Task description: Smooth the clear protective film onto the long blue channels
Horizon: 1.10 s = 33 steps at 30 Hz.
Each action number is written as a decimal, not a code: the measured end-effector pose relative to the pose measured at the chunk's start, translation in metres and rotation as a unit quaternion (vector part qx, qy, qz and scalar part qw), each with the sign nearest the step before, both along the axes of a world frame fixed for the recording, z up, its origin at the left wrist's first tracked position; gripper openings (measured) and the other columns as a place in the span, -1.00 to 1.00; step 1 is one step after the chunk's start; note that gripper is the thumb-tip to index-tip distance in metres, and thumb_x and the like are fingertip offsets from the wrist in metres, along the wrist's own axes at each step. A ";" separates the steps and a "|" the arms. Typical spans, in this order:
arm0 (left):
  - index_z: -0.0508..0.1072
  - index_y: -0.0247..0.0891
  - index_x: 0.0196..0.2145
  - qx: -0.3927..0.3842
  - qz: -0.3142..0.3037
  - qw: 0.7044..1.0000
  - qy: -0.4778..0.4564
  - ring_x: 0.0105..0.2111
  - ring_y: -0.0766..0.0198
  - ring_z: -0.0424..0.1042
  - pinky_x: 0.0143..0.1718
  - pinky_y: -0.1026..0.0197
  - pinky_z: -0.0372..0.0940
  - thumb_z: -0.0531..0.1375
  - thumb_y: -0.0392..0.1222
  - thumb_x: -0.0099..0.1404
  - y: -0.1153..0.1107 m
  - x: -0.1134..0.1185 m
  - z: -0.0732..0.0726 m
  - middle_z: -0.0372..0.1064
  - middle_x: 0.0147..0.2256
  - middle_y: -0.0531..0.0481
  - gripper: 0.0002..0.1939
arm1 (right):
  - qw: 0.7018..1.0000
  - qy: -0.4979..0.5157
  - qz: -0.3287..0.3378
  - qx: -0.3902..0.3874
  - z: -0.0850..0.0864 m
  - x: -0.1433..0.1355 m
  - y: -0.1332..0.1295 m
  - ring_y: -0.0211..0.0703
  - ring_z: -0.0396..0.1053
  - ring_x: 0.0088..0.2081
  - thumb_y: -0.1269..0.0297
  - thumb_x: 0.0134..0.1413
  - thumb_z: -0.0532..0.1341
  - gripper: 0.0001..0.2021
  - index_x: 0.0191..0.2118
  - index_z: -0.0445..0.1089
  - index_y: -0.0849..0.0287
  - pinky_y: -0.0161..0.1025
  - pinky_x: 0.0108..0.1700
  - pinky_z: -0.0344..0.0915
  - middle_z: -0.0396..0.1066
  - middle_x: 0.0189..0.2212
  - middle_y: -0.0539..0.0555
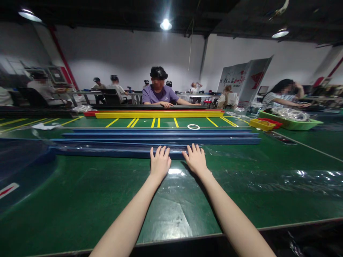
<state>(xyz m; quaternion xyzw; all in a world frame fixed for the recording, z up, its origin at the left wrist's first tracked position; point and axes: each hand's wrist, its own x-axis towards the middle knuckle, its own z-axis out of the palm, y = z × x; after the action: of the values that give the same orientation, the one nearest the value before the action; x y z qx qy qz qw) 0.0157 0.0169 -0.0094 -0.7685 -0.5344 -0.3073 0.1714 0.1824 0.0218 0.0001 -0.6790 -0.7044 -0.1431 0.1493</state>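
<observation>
A long blue strip (107, 150) lies crosswise on the green table, with clear plastic film over part of it. My left hand (160, 162) rests on this strip near its right part, fingers spread. To the right, my right hand (196, 159) lies at the strip's right end, its fingers also apart. Neither hand is closed around anything. Just beyond are more long blue strips (230, 140), parallel to the first. Clear plastic film (268, 180) stretches over the table to the right of my hands.
Yellow (160, 115) and red strips lie farther back, before a person in a purple shirt (158, 95). A white ring (193, 126) sits behind the blue strips. At right are a yellow tray (262, 124), a green basin (302, 124) and a phone (284, 138).
</observation>
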 end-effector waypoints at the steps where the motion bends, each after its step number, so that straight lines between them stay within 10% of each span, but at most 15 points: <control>1: 0.30 -0.25 0.02 0.000 -0.017 1.000 0.009 0.07 0.06 0.16 0.14 -0.15 -0.14 -0.01 -0.25 0.23 0.000 0.000 0.000 0.27 0.03 -0.12 -0.61 | 1.000 -0.007 0.025 -0.004 0.001 -0.003 -0.001 0.12 -0.01 0.16 -0.01 0.18 -0.22 -0.41 0.14 0.15 0.30 0.02 0.09 -0.08 0.08 0.15 0.31; 7: 0.30 -0.20 0.02 -0.020 -0.058 0.997 0.038 0.05 0.10 0.19 0.12 -0.09 -0.06 0.00 -0.24 0.23 0.001 0.004 -0.003 0.27 0.03 -0.07 -0.61 | 0.994 -0.008 0.113 0.002 0.008 -0.009 -0.005 -0.02 0.03 0.15 0.03 0.20 -0.22 -0.45 0.14 0.14 0.27 -0.12 0.11 -0.04 0.12 0.14 0.21; 17: 0.36 -0.25 -0.05 -0.001 0.002 1.000 -0.001 0.00 0.03 0.23 0.11 -0.17 -0.10 0.00 -0.25 0.22 0.000 0.003 -0.001 0.34 -0.04 -0.13 -0.66 | 0.996 0.022 -0.075 0.034 0.002 0.008 0.002 0.15 0.05 0.12 0.06 0.19 -0.18 -0.45 0.06 0.23 0.37 0.03 0.07 -0.04 0.16 0.09 0.35; 27: 0.31 -0.22 0.01 -0.012 -0.054 0.998 0.025 0.03 0.09 0.21 0.11 -0.12 -0.05 0.01 -0.26 0.22 0.000 0.002 -0.002 0.30 0.01 -0.09 -0.61 | 0.992 0.022 0.115 0.045 0.009 0.006 0.002 -0.11 0.09 0.12 0.09 0.21 -0.20 -0.49 0.15 0.11 0.24 -0.15 0.07 0.01 0.13 0.14 0.20; 33: 0.38 -0.24 -0.09 -0.006 0.007 1.000 -0.012 -0.03 0.06 0.27 0.09 -0.17 -0.07 0.00 -0.27 0.21 0.000 0.001 -0.001 0.37 -0.08 -0.14 -0.68 | 0.997 0.034 -0.023 0.061 0.004 0.018 0.006 0.05 0.09 0.11 0.10 0.20 -0.17 -0.50 0.07 0.23 0.30 -0.05 0.06 -0.01 0.15 0.11 0.28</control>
<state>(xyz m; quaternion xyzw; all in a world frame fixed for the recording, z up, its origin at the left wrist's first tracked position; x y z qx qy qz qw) 0.0169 0.0173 -0.0107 -0.7622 -0.5436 -0.3122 0.1618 0.2007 0.0277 0.0036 -0.6892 -0.6731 -0.1657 0.2110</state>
